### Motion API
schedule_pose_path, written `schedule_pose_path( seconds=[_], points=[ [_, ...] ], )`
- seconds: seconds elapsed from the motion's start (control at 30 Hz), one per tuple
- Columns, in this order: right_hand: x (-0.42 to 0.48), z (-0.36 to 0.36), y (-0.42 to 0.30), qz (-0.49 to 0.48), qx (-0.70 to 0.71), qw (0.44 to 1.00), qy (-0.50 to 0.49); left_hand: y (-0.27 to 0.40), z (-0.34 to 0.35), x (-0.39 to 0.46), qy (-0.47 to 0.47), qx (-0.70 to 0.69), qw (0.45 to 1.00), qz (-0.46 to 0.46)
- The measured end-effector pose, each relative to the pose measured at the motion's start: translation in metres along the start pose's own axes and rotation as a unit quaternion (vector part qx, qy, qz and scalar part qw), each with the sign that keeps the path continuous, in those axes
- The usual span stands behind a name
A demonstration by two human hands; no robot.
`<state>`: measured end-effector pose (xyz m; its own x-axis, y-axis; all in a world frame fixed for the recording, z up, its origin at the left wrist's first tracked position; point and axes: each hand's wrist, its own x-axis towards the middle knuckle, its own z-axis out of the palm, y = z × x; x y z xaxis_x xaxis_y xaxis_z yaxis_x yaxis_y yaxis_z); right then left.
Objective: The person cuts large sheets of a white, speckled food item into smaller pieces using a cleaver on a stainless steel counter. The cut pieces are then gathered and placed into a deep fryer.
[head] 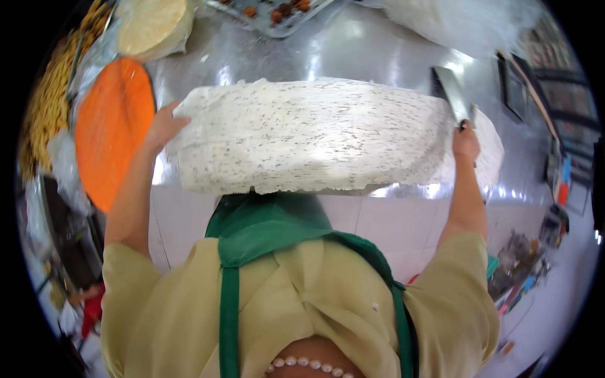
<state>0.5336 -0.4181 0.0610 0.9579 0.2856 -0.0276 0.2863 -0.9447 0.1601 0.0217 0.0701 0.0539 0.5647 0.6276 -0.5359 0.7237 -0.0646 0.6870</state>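
A long, flat white sheet of dough (307, 137) with many dark specks lies across the steel table (302, 59) before me. Its near edge is ragged and runs along the table's front edge. My left hand (164, 126) holds the sheet's left end, thumb on top; the undersides of the fingers are hidden. Near the right end, my right hand (467, 144) grips the dark handle of a broad-bladed knife (451, 92). The blade points away from me across the far edge of the dough. More dough shows to the right of my right hand.
Left of the dough stands an orange oval board (113, 132). Behind it are a plastic-wrapped round pale block (151, 28) and a heap of yellow sticks (52, 108). A metal tray (276, 33) holds reddish-brown pieces. Clear plastic (463, 23) lies at the far right, above a dark-framed object (513, 90).
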Motion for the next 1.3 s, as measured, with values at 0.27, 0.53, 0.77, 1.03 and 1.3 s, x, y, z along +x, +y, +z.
schedule_pose_path(
  seconds=[0.27,0.53,0.77,1.03,1.3],
  points=[
    [0.113,0.065,0.048,-0.035,0.025,0.996,0.079,0.032,0.022,-0.004,0.037,0.099,0.990,-0.096],
    [-0.021,0.048,-0.087,-0.382,0.204,0.898,0.082,0.011,0.016,0.015,0.152,0.133,0.977,-0.069],
    [-0.078,0.046,-0.146,-0.371,0.101,0.923,0.023,-0.002,0.035,0.003,0.296,0.304,0.901,0.091],
    [-0.039,0.060,-0.152,-0.379,0.088,0.920,0.051,-0.007,0.086,0.006,0.077,0.469,0.843,0.251],
    [0.020,0.054,-0.181,-0.314,0.089,0.944,0.043,0.025,0.081,0.077,0.138,0.492,0.819,0.259]
  ],
)
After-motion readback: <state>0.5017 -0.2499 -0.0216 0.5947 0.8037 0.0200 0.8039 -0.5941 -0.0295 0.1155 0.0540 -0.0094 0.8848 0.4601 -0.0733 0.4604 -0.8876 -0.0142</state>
